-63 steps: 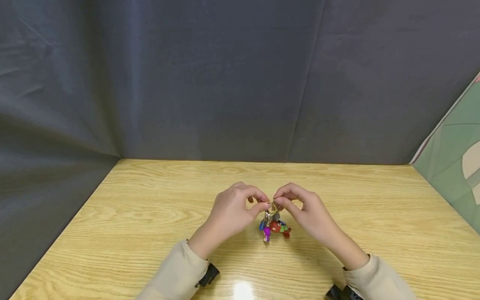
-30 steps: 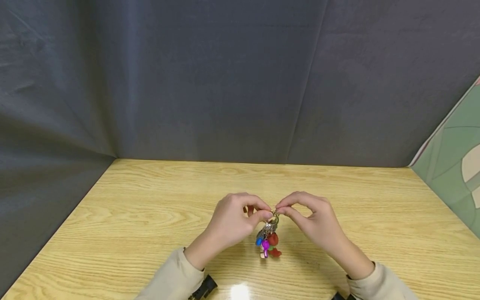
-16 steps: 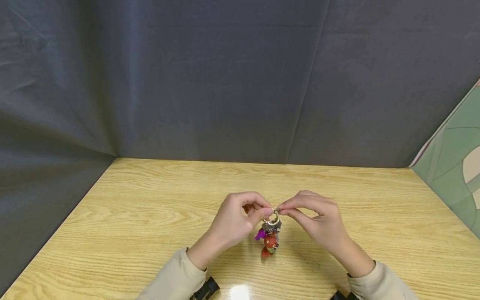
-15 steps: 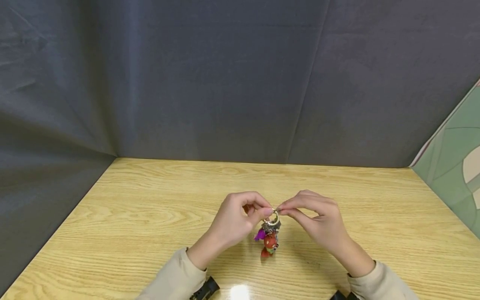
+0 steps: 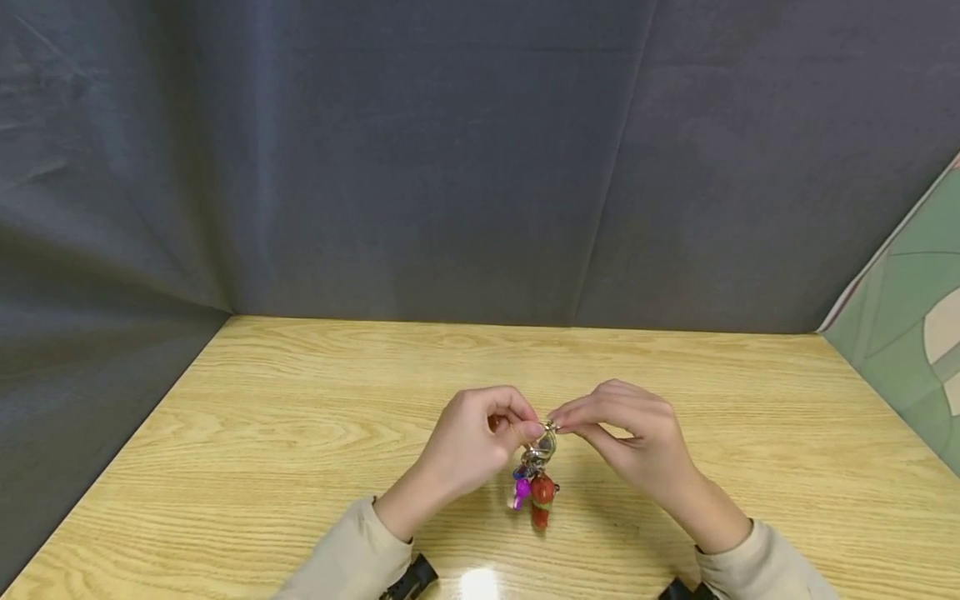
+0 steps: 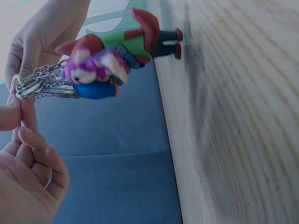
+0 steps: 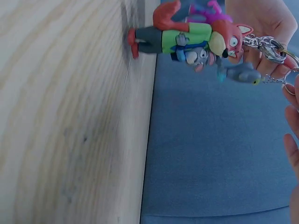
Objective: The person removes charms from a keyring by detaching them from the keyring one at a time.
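You've got the silver metal key ring (image 5: 546, 437) pinched from both sides, just below the centre of the head view. Your left hand (image 5: 468, 442) nips it between thumb and forefinger, the other fingers curled in behind; your right hand (image 5: 633, 442) does the same from the opposite side, fingertips meeting the left ones right at the ring. Holding it by two points like that looks to me like the way you'd keep a split ring steady while working the coil, since one hand alone would let it spin.

The cluster of little rubbery cartoon charms (image 5: 534, 487) hangs straight down off the ring on short chains. In the left wrist view you can pick out the orange fox figure in a green shirt (image 6: 126, 42), a purple-and-white one (image 6: 96, 65) and a blue oval one (image 6: 96, 90). In the right wrist view the fox's red feet (image 7: 133, 43) are right at the pale wood-grain table (image 5: 300, 400), touching or a hair off, I can't tell which. So the weight is mostly on your fingers, not the desk.

Room-wise you're fine: bare tabletop runs left, right and toward the top of the frame up to the dark grey fabric backdrop (image 5: 450, 167). The near edge is the tight bit, with your beige sleeves (image 5: 352, 554) at the bottom of the frame. A green patterned panel (image 5: 907, 292) leans in at the right edge, well apart from your hands.
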Demonstrator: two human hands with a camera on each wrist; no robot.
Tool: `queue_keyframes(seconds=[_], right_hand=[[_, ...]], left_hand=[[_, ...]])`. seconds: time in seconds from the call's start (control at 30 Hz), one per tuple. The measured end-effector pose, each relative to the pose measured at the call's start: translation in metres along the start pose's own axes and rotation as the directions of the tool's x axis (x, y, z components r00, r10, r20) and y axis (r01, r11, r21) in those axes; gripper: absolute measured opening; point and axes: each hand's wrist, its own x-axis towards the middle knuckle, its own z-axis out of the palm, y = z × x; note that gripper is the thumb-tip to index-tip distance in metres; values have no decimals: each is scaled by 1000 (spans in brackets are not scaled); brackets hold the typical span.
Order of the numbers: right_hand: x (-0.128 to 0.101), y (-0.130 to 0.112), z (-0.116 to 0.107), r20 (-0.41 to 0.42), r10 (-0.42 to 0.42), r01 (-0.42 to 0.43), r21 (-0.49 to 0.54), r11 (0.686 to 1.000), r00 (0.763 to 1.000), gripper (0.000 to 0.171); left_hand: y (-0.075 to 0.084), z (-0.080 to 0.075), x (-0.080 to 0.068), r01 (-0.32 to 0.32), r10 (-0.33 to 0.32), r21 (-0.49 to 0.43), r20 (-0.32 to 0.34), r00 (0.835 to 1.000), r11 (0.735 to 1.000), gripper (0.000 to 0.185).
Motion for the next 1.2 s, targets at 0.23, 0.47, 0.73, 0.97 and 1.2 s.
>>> queue_keyframes(seconds=[0.23, 0.47, 0.73, 0.97, 1.2], right_hand=[[5, 0, 0, 5, -81, 81, -34, 996, 997, 19], [7, -1, 0, 11, -112, 112, -33, 993, 994, 21], [7, -1, 0, 17, -119, 120, -51, 991, 993, 22], [5, 0, 2, 38, -152, 154, -69, 986, 988, 23], [-2, -4, 10, 99, -156, 167, -117, 979, 983, 25]], left_hand=[[1, 1, 1, 3, -3, 2, -3, 1000, 1000, 8], [1, 3, 0, -5, 5, 18, -9, 1000, 1000, 11], [0, 6, -1, -39, 39, 8, -53, 998, 999, 12], [-2, 7, -1, -52, 52, 12, -93, 994, 999, 15], [-3, 0, 1, -84, 81, -17, -139, 987, 996, 14]])
